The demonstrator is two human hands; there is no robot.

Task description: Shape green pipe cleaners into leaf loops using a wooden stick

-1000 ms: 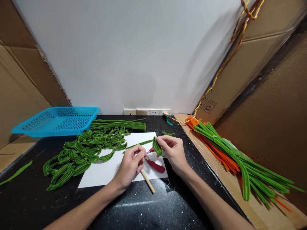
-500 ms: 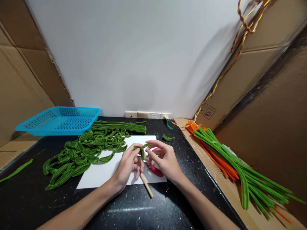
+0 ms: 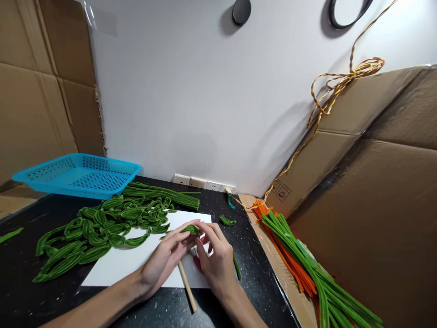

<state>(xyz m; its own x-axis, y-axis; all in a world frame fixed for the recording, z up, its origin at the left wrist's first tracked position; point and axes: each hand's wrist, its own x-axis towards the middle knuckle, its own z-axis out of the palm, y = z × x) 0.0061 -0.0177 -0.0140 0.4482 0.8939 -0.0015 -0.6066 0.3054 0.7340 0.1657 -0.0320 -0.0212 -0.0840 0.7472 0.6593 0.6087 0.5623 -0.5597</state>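
My left hand (image 3: pixel 167 255) pinches a dark green chenille-stem leaf (image 3: pixel 190 229) between thumb and fingers, above a white sheet of paper (image 3: pixel 112 271). At the leaf's right end, the bent fingers of my right hand (image 3: pixel 216 255) close on it. Red-handled scissors (image 3: pixel 197 263) lie beneath my hands, mostly hidden. From under my left hand a thin wooden stick (image 3: pixel 187 287) sticks out toward the front. To the left, a pile of finished green chenille leaves (image 3: pixel 102 223) spreads over the paper and the black tabletop.
A blue perforated basket (image 3: pixel 78 175) stands at the back left, beside a bundle of dark green stems (image 3: pixel 164 193). One loose leaf (image 3: pixel 227 221) and a short green stem (image 3: pixel 236 265) lie right of the paper. Orange and bright green stems (image 3: pixel 297 255) rest on cardboard at right.
The view has tilted up and shifted right. My right hand has come closer to my left, its fingers now on the leaf. The held leaf looks flatter and less bent.
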